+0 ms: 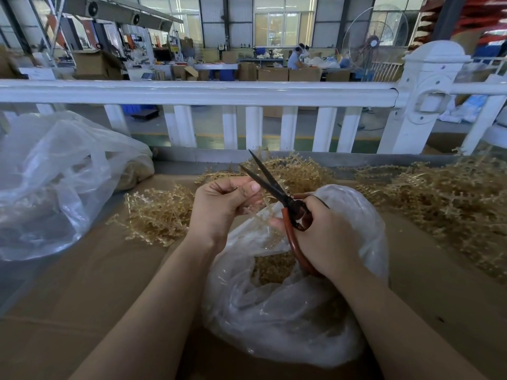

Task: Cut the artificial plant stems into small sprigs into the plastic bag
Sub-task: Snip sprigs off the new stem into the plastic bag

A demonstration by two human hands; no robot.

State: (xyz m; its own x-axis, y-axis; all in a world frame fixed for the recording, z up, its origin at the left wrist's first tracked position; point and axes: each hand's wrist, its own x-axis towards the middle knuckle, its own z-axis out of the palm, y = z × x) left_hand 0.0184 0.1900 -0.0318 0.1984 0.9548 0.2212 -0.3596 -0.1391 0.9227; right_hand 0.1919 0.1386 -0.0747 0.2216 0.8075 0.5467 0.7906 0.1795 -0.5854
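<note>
Right now the left hand (223, 207) is pinching a pale plastic stem (262, 211) with curled fingers, holding it just above the open mouth of the plastic bag (288, 311). Beside it, the right hand (326, 237) is gripping the red handles of the scissors (277, 193), whose dark blades are standing apart around the stem, pointing up and away. Cut sprigs (270, 267) are lying inside the bag. More tan stems (439, 193) are sitting in heaps on the cardboard tabletop (90, 283), near a white fence (205, 91).
</note>
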